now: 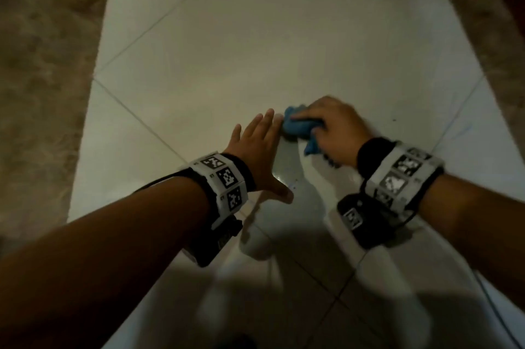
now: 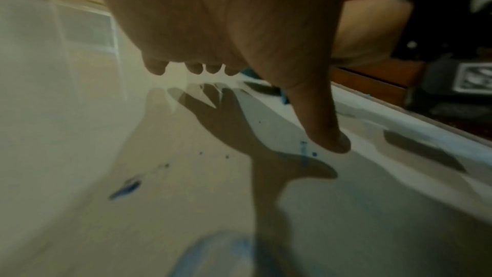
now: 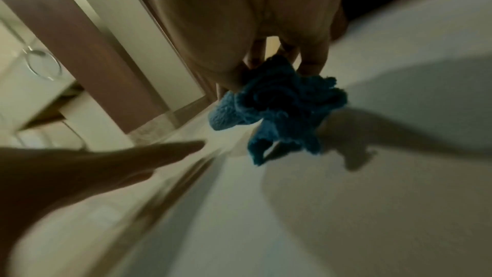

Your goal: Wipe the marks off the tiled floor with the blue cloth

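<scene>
My right hand [image 1: 329, 124] grips a crumpled blue cloth [image 1: 298, 125] low over the white tiled floor [image 1: 227, 50]. In the right wrist view the cloth [image 3: 279, 108] hangs bunched from the curled fingers [image 3: 311, 64], its lower end close to the tile. My left hand [image 1: 255, 150] is spread flat and open just left of the cloth, fingers straight, holding nothing. The left wrist view shows that hand [image 2: 226, 28] above the tile, thumb tip [image 2: 333, 142] down near the floor. Blue marks [image 2: 125, 189] and small blue specks [image 2: 303, 151] dot the tile beneath it.
A brown mottled strip [image 1: 42, 64] borders the white tiles on the left, and another [image 1: 488, 36] runs along the right. Faint blue streaks [image 1: 463, 130] lie on the tile to the right. A brown door frame [image 3: 80, 50] stands beyond the cloth.
</scene>
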Tool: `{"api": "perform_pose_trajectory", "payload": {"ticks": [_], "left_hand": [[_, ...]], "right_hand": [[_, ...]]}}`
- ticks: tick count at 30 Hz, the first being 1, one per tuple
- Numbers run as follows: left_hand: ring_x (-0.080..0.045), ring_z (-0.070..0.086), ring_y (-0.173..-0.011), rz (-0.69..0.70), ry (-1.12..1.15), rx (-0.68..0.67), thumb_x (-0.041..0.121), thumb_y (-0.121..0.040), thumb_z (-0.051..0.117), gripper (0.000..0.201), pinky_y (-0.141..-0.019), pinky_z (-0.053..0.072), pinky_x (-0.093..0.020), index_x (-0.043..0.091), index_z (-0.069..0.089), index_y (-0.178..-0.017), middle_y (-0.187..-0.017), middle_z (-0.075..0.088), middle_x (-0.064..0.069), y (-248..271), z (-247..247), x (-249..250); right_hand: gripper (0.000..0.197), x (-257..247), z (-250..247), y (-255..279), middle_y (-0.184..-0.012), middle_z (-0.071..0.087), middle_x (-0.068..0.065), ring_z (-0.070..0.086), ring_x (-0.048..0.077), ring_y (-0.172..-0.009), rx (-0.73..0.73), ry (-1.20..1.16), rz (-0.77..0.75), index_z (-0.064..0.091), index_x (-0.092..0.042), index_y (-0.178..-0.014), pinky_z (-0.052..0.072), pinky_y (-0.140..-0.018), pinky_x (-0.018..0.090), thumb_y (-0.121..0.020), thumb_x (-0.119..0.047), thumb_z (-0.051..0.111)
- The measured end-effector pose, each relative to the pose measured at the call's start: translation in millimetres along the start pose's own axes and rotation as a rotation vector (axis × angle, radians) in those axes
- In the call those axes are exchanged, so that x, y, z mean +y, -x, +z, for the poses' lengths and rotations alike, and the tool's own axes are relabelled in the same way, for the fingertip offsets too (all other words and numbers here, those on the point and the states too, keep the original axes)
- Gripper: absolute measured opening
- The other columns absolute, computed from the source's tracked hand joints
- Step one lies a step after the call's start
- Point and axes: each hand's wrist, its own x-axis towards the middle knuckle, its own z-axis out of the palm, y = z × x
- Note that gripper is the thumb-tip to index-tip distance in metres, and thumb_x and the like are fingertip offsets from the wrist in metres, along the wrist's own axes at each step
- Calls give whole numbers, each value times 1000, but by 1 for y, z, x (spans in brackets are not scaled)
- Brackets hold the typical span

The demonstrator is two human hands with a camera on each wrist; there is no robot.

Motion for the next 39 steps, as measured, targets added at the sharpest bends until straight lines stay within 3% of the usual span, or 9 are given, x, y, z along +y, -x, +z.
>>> {"api": "perform_pose_trajectory", "payload": {"ticks": [4, 6, 14, 19, 24, 28, 35, 37, 39], "left_hand": [[-26, -22, -145, 56, -96, -28, 78, -55, 71, 148, -116, -6, -50, 16, -27, -147, -155, -32, -5, -27, 1, 11], [-27, -24, -144, 42, -127, -20, 81, -53, 69, 150, -116, -7, -52, 17, -29, -146, -154, -34, -6, -30, 8, 14], [-25, -21, -145, 42, -134, 10, 83, -52, 68, 150, -118, -4, -51, 17, -28, -147, -155, -33, -4, -32, 12, 9], [-24, -20, -146, 65, -124, 4, 82, -52, 69, 150, -117, -3, -50, 16, -26, -148, -155, -31, -3, -28, 13, 3], [-24, -21, -145, 55, -142, -8, 85, -51, 66, 151, -118, -3, -51, 16, -27, -147, -155, -33, -4, -29, 14, 7], [-26, -21, -145, 43, -164, -22, 85, -53, 64, 149, -118, -3, -50, 14, -28, -147, -155, -33, -6, -30, 11, 9], [-25, -19, -146, 50, -154, -24, 82, -55, 68, 148, -118, -1, -51, 14, -25, -148, -156, -31, -6, -26, 10, 11], [-25, -20, -146, 53, -152, -37, 83, -55, 67, 148, -118, -2, -51, 14, -26, -148, -156, -31, -6, -23, 9, 11], [-25, -21, -146, 54, -146, -48, 84, -56, 65, 147, -119, -2, -51, 14, -26, -148, -155, -32, -6, -20, 11, 12]], "right_hand": [[50, 53, -57, -18, -122, 52, 18, 49, 37, -114, 85, 177, 179, 61, -17, -122, 35, -105, 35, -77, 6, 60], [48, 71, -56, -9, -123, 49, 16, 48, 37, -113, 78, 149, 276, 58, -20, -125, 36, -101, 27, -84, 3, 55], [44, 31, 0, -3, -114, 54, 5, 47, 31, -99, -17, 207, -37, 62, -29, -120, 32, -89, 24, -84, -4, 54], [43, 60, -36, -34, -119, 52, 16, 54, 31, -104, 129, 118, 170, 62, -17, -122, 31, -81, 7, -85, 4, 54], [41, 33, -17, 2, -108, 55, 14, 53, 36, -93, 52, 139, 87, 66, -19, -114, 46, -82, 35, -78, -1, 61], [42, 20, 0, 28, -107, 54, 0, 46, 24, -90, -146, 209, -67, 65, -29, -114, 37, -82, 29, -79, -6, 57], [43, 65, -30, -14, -118, 50, 11, 50, 28, -109, 152, 116, 250, 61, -23, -120, 36, -96, 21, -85, 1, 53], [44, 48, -20, 0, -114, 50, 9, 49, 26, -102, 66, 103, 201, 61, -23, -120, 36, -87, 17, -83, 0, 55], [46, 26, -7, 23, -111, 50, 6, 47, 29, -98, -58, 194, 58, 60, -28, -121, 38, -87, 28, -81, -6, 56]]}}
